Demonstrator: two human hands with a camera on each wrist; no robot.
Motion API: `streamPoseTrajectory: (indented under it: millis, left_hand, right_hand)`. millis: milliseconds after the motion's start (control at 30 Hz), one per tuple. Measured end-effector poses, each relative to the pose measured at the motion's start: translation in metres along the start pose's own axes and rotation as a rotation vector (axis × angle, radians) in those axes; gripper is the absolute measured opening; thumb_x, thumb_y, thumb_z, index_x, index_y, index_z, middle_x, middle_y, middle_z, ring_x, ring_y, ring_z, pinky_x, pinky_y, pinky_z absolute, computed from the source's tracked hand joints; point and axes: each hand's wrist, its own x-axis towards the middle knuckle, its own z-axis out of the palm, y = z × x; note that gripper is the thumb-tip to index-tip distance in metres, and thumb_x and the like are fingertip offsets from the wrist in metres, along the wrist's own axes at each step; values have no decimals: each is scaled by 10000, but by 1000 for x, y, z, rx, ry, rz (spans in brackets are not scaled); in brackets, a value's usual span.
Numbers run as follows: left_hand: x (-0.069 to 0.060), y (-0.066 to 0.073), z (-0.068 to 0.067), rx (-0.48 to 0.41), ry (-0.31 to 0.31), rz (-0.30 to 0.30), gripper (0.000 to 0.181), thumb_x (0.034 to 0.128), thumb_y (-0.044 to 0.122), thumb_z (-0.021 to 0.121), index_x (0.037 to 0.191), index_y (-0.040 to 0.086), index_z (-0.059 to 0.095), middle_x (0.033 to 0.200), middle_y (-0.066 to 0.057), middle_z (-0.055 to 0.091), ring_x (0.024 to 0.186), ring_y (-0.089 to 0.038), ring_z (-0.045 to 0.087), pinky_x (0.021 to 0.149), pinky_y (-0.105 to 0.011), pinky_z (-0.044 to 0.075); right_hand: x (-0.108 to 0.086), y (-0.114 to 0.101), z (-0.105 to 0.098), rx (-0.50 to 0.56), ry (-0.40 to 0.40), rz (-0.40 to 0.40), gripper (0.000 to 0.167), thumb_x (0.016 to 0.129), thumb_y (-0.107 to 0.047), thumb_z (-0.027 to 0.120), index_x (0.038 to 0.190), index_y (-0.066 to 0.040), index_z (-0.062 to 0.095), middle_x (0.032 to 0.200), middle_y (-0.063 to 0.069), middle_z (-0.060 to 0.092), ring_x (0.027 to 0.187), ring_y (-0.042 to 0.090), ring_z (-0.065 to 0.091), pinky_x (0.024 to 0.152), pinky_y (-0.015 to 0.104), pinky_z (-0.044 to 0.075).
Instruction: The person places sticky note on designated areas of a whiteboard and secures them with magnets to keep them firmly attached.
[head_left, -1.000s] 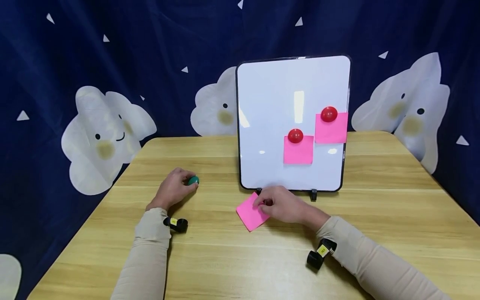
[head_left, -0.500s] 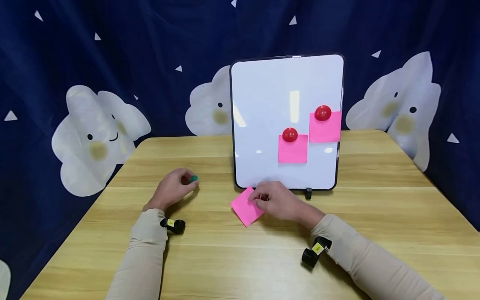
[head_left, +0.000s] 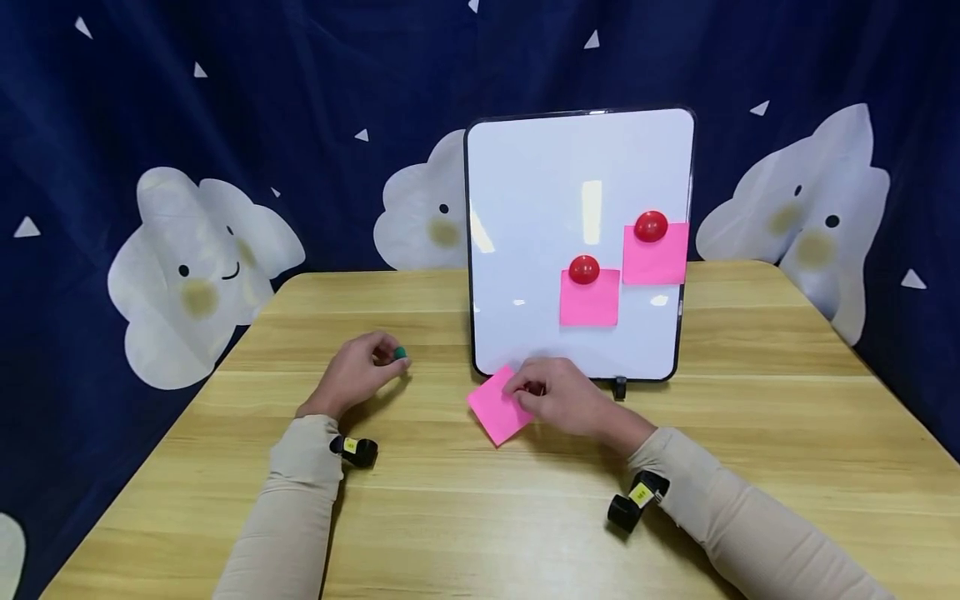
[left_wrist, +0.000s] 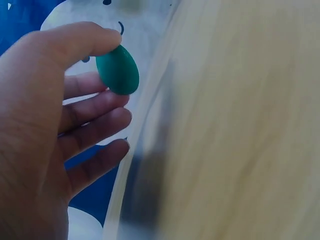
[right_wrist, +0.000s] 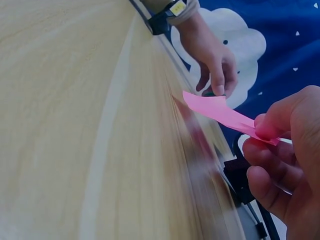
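Between thumb and fingers, my left hand (head_left: 358, 371) pinches a round green magnet (left_wrist: 118, 71), held just above the table on the left. My right hand (head_left: 566, 398) pinches a pink sticky note (head_left: 497, 408) by one corner, in front of the whiteboard's lower edge. The right wrist view shows the note (right_wrist: 220, 111) lifted off the tabletop and slightly bent. Upright behind it stands the whiteboard (head_left: 525, 192). Two more pink notes, a lower one (head_left: 589, 308) and a higher one (head_left: 656, 262), are on the board, each under a red magnet (head_left: 584, 269).
The wooden table (head_left: 450, 517) spreads around both hands. A black stand foot (head_left: 619, 388) sticks out beneath the board. Behind everything hangs a dark blue curtain (head_left: 315, 100) with cloud prints. Each wrist wears a small black camera (head_left: 356, 451).
My right hand has raised the pink note a little toward the board. My left hand has lifted the green magnet slightly and moved it a bit to the right. The head view has shifted slightly.
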Motion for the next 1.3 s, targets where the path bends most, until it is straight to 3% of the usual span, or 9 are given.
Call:
streamPoseTrajectory:
  millis: [333,600,800,1067,1300]
  left_hand:
    - [0,7,1,-30,44,30,239,944,346,705,1047,136,654,994,-25,663,886,-191,632,808,-395,513]
    - [1,12,1,-68,103,62,272,938,390,705,1068,157,654,1017,-15,649,810,-159,638,706,-382,519]
    - [6,19,5,-93,128,121,318,939,383,707,1127,131,661,1039,-10,634,828,-153,637,738,-377,535]
    - [7,21,9,-117,150,139,276,929,281,738,1115,98,650,1031,-20,622,842,-148,655,763,-365,553]
    - [6,23,11,-128,185,183,304,922,234,745,1146,49,658,1050,-32,620,870,-150,663,771,-348,562]
  right_hand:
    - [1,3,1,17,52,15,219,887,11,659,969,-153,780,866,-57,614,777,166,530,616,267,470]
    - [3,0,-1,3,115,-21,206,883,15,668,971,-133,780,900,3,629,791,170,524,630,268,469]
    - [5,-1,-8,-13,167,-51,180,876,21,688,955,-110,783,844,-26,614,738,165,522,604,263,455]
    - [12,-2,-12,2,165,-27,180,903,-5,679,981,-132,780,817,-36,580,743,172,517,607,265,442]
    - [24,-8,-17,-1,211,-46,164,892,10,677,967,-96,779,772,-9,570,701,185,504,570,268,414]
